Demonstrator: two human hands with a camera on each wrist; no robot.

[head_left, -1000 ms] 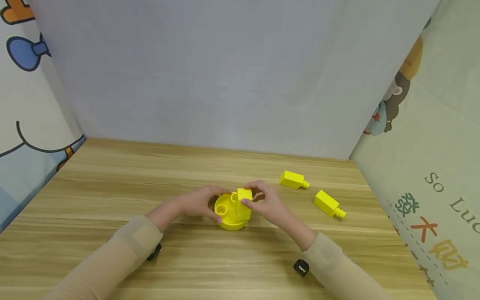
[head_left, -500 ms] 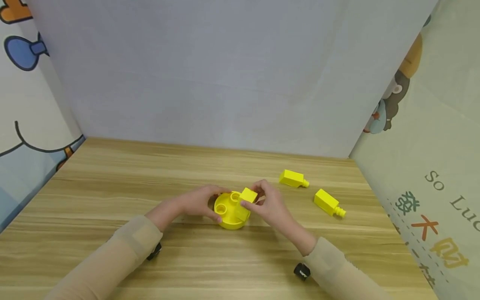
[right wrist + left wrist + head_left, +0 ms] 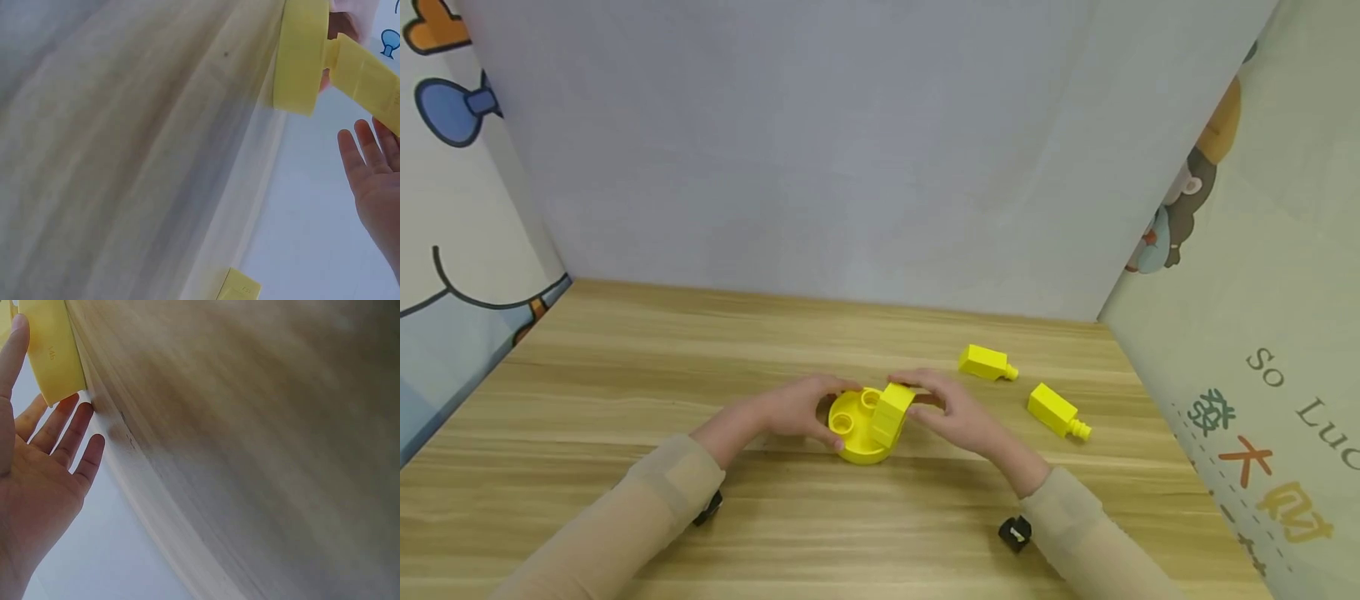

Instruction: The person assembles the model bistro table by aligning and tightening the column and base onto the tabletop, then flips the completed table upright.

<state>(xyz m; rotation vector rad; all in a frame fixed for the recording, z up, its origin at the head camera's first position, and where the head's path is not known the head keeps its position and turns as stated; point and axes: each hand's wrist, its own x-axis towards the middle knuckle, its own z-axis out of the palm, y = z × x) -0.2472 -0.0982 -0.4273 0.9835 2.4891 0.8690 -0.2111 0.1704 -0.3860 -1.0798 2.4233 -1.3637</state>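
Note:
A round yellow base (image 3: 862, 456) with raised ring sockets sits on the wooden table, gripped at its left side by my left hand (image 3: 796, 407), thumb at the front rim and fingers at the back. On the base's right side a yellow block (image 3: 892, 410) leans out to the right; in the right wrist view a narrow neck joins it to the base (image 3: 300, 59). My right hand (image 3: 953, 414) is at the block's upper right, with fingertips touching it. In that wrist view the fingers (image 3: 353, 153) look nearly straight; the thumb is hidden there.
Two more yellow blocks with ridged plugs lie to the right: one farther back (image 3: 985, 362), one nearer (image 3: 1056, 410). A pale cloth wall (image 3: 850, 167) stands behind the wooden table (image 3: 700, 342). Printed cloths hang left and right.
The block has turned and still leans right. My right thumb has gone from the block's front face to its right side, and the fingers have loosened. The left hand stays on the base.

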